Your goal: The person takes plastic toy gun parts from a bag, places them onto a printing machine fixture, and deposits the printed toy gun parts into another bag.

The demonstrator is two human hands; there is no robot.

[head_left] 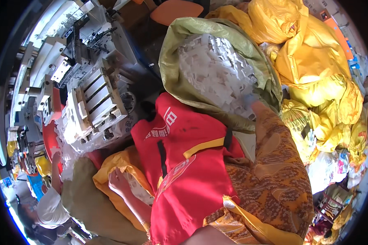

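Observation:
My right hand (250, 105) reaches into an open olive-green sack (171, 69) filled with small white plastic parts (216, 69). The hand is half buried among the parts, so its fingers are hidden. Its arm wears a brown patterned sleeve (274, 171). My left hand (117, 181) is low at the left, with its fingers closed on the rim of an orange-yellow bag (110, 163) that holds more white parts (141, 194). A red apron (184, 163) covers my front between the two arms.
A grey machine with a white slotted fixture (92, 104) stands at the left. Several stuffed yellow bags (315, 61) pile up at the right. Another person in a white sleeve (49, 206) is at the lower left. An orange seat (176, 10) is at the top.

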